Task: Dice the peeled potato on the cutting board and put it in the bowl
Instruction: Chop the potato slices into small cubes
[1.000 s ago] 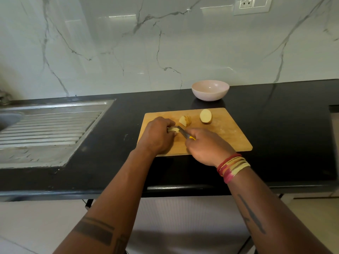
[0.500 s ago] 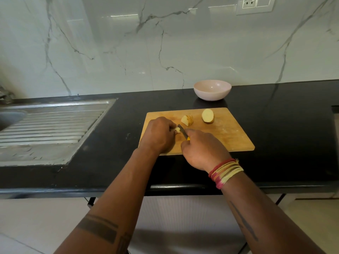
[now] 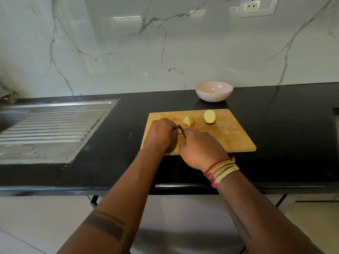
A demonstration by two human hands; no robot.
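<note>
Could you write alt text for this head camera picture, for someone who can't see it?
Two hands cut a potato piece on a wooden cutting board: the left hand holds it, the right hand grips a knife. A pink bowl sits behind.

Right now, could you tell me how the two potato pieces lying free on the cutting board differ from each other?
The left potato piece is a wedge scored with parallel cuts along its right side; the right potato piece is a rounded, uncut half. The left piece lies close to the knife blade; the right one lies farther off, nearer the bowl. Both are pale, rest on the cutting board, and neither hand touches them.
</note>
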